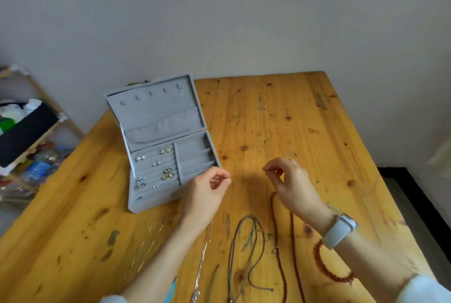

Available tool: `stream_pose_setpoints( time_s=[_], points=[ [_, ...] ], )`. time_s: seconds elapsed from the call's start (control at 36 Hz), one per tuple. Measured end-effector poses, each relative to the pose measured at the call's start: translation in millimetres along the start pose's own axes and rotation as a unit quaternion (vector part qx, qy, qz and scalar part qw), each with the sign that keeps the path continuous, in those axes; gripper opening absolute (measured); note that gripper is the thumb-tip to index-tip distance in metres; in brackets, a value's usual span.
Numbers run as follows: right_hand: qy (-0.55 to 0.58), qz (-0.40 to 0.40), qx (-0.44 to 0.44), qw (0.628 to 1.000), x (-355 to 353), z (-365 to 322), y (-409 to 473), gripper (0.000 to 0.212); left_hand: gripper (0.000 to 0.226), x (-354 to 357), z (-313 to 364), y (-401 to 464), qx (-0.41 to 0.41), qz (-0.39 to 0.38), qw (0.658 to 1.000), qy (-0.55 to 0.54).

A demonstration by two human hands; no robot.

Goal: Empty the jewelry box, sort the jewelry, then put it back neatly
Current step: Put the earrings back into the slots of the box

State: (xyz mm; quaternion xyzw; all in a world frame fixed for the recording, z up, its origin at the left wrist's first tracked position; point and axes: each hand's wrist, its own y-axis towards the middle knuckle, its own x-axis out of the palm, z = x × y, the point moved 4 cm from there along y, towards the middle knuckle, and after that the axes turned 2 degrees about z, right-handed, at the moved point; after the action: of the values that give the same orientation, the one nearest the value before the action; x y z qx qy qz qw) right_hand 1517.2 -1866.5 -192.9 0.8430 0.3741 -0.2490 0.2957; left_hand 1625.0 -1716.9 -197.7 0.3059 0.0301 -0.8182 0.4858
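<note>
Both hands pinch thumb to forefinger, left hand [210, 186] and right hand [289, 178], on something too fine to see, likely a light, limp chain best held by its ends; the jewelry box [156, 146] sits open just beyond the left grip.

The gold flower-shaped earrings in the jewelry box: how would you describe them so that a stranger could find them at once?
Start at the open grey jewelry box at the left of the wooden table. Its left half holds padded rows with small earrings. The gold flower-shaped earrings sit at the right end of those rows, near the divider; they are the largest pieces there, with yellowish petals, unlike the small silver and pearl studs around them.
</note>
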Motion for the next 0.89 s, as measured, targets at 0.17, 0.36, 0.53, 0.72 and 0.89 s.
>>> stream_pose_setpoints(
  time_s=[0.17, 0.36, 0.53, 0.72, 0.89],
  points=[
    [0.051, -0.042, -0.019, 0.998, 43, -40, 4, 0.010, 0.019, -83, -50, -3, -0.054, 0.110, 0.992, 0.043],
    [0.047, -0.082, -0.038, 0.995, 80, -62, 2, 0.010, 0.010, -114, -84, -9, -0.090, 0.146, 0.980, 0.097],
    [0.038, -0.093, -0.030, 0.994, 84, -64, -2, 0.010, 0.013, -106, -84, -8, -0.084, 0.154, 0.975, 0.135],
    [0.034, -0.096, -0.019, 0.995, 82, -60, -1, 0.010, 0.014, -109, -87, -7, -0.084, 0.144, 0.974, 0.155],
    [0.047, -0.103, -0.009, 0.994, 84, -60, -2, 0.010, 0.014, -106, -87, -2, -0.091, 0.132, 0.972, 0.172]
  ],
)
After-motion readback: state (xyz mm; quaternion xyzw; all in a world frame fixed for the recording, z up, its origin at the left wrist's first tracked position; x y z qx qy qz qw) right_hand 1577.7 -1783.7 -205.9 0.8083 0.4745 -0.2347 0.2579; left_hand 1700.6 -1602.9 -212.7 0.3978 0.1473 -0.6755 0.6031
